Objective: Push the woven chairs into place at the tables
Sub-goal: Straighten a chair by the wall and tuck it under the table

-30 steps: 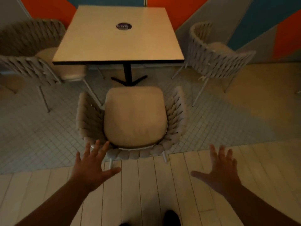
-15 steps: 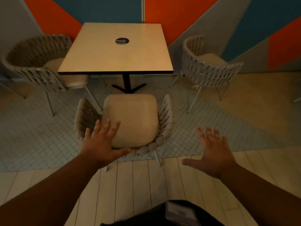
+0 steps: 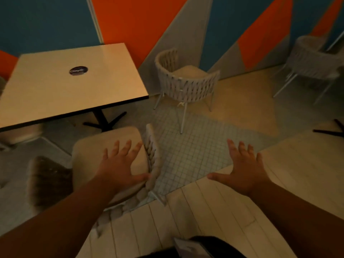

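A woven chair (image 3: 89, 161) with a beige cushion stands in front of me, facing the square table (image 3: 70, 86). My left hand (image 3: 121, 164) hovers over its cushion and right arm, fingers spread, holding nothing. Over the tiled floor to the right of the chair, my right hand (image 3: 242, 168) is spread open and holds nothing. A second woven chair (image 3: 188, 81) stands to the right of the table, angled away from it by the wall.
A third woven chair (image 3: 312, 62) stands at the far right near another table base (image 3: 333, 130). Part of a chair seat (image 3: 20, 133) shows under the table's left side. The colourful wall (image 3: 149, 21) runs behind. Tiled floor meets pale planks (image 3: 186, 220) at my feet.
The view has swung to the right, so the table and near chair now sit at the left. Both hands stay spread; the left one is now over the chair's cushion.
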Tool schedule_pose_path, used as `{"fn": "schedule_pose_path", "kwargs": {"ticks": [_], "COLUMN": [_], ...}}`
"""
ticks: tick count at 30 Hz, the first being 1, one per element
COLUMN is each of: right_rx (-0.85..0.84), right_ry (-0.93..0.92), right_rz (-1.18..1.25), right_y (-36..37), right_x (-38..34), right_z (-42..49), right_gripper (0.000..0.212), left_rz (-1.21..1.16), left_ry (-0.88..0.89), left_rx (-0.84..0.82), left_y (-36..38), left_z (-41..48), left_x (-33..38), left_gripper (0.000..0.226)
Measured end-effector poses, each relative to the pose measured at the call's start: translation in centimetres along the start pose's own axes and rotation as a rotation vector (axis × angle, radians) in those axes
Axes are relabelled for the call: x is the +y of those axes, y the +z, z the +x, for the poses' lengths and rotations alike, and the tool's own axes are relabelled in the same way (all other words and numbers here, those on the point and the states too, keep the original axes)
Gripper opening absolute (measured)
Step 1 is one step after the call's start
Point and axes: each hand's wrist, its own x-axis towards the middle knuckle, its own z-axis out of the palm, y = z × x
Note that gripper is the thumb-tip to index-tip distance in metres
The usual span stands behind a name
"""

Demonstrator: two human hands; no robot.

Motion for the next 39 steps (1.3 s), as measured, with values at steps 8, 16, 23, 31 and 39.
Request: {"fn": "schedule_pose_path", "kwargs": {"ticks": [8, 16, 23, 31, 39], "right_rx": [0.068, -0.005, -0.050, -0.108, -0.182], "right_ry": [0.005, -0.125, -0.191, -0.178, -0.158], "right_rz": [0.040, 0.038, 0.012, 0.032, 0.045], "right_y": [-3.7, -7.2, -11.0, -12.4, -15.2], "right_x": [8.1, 17.7, 21.0, 19.5, 19.6], "right_z": [8.4, 19.2, 30.6, 45.9, 59.7], "right_gripper": [0.150, 0.153, 0.153, 0.153, 0.158], "left_rz": [-0.008, -0.034, -0.070, -0.051, -0.024], "left_ry": [0.052, -0.042, -0.189, -0.176, -0.176], "left_rx": [0.125, 0.137, 0.091, 0.094, 0.076], "left_y": [-4.3, -6.1, -7.6, -10.2, -15.4], "left_z": [11.5, 20.9, 26.5, 41.3, 55.7], "left_x": [9.7, 19.6, 20.9, 19.8, 20.3], "left_gripper": [0.115, 0.119, 0.122, 0.125, 0.122]}}
